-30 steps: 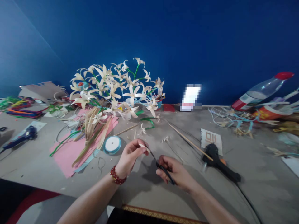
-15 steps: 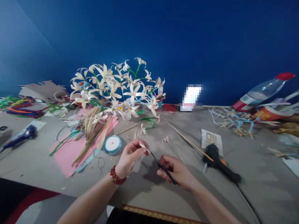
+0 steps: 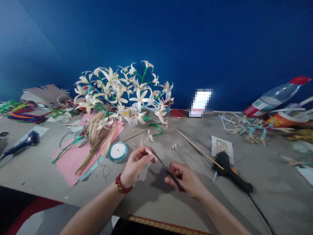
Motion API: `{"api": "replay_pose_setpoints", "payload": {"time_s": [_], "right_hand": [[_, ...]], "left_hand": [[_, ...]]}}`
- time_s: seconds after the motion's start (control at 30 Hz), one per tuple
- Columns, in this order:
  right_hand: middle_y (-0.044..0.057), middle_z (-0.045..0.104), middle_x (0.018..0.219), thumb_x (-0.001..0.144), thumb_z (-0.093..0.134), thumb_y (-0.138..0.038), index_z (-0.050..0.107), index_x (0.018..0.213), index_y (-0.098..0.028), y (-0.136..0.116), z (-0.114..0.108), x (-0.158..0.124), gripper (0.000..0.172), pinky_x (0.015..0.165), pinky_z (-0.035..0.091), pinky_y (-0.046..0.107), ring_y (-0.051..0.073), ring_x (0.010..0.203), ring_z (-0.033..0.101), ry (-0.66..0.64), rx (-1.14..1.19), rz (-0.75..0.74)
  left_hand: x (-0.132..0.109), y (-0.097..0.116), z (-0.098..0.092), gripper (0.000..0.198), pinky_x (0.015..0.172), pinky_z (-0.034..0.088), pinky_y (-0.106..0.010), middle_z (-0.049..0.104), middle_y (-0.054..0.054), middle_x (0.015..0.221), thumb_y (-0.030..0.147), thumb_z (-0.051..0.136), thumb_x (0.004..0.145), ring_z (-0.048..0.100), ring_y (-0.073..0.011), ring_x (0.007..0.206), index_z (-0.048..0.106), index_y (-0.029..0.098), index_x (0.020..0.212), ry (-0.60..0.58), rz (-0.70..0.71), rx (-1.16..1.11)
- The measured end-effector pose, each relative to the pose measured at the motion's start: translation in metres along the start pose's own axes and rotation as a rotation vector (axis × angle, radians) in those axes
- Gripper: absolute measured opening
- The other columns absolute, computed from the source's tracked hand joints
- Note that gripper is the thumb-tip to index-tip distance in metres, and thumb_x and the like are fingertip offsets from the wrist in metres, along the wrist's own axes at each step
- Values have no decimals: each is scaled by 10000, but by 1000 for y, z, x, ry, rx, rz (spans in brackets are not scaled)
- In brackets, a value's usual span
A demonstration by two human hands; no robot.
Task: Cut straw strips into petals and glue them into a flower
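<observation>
Between the thumb and fingers of my left hand is a small pale petal-like piece, pinched near the middle of the table. My right hand is closed around the dark handles of a pair of scissors. The blades point up and left and reach the pale piece at my left fingertips; whether they touch it I cannot tell. Just left of my left hand lies a spool of light blue ribbon. A small pale flower on a thin stem rests beyond my right hand.
A large bunch of cream flowers stands at the back. Dried husks lie on pink paper at left. A black glue gun with a wooden stick across it lies right. A plastic bottle leans at far right.
Both hands stay almost in place. The scissors' blades look slightly shifted at the pale piece, and my right hand has tilted a little.
</observation>
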State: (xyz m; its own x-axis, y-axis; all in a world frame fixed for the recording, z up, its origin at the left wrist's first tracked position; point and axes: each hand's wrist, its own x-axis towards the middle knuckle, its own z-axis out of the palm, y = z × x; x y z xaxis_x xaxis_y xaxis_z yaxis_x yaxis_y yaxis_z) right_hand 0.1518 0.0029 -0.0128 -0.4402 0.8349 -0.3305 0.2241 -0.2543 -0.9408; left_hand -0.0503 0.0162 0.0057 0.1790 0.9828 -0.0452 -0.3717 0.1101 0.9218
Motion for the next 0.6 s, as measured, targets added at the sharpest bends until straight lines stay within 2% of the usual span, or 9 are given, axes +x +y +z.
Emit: {"api": "replay_pose_setpoints", "payload": {"time_s": [0.17,0.33,0.6], "right_hand": [[-87,474,490,618,763,-620,380,654,-224,0,-4,-1,552,421,303,183,71,406,418,-72,47,23],[-88,442,517,653,781,-541,384,649,-214,-5,-18,-4,515,429,281,175,66,452,398,-128,-11,23],[-87,439,494,681,771,-510,396,652,-207,-13,-26,-7,483,430,231,183,66,457,352,-184,-76,30]], "left_hand": [[-1,1,1,158,637,451,-208,652,-19,738,240,727,786,569,-95,634,612,136,752,-44,-74,53],[-1,-1,-2,198,617,451,-207,656,-26,717,277,744,769,565,-97,623,617,129,732,-123,-144,105],[1,1,1,260,588,455,-189,650,-13,657,321,785,717,563,-86,586,622,119,705,-103,-183,106]]}}
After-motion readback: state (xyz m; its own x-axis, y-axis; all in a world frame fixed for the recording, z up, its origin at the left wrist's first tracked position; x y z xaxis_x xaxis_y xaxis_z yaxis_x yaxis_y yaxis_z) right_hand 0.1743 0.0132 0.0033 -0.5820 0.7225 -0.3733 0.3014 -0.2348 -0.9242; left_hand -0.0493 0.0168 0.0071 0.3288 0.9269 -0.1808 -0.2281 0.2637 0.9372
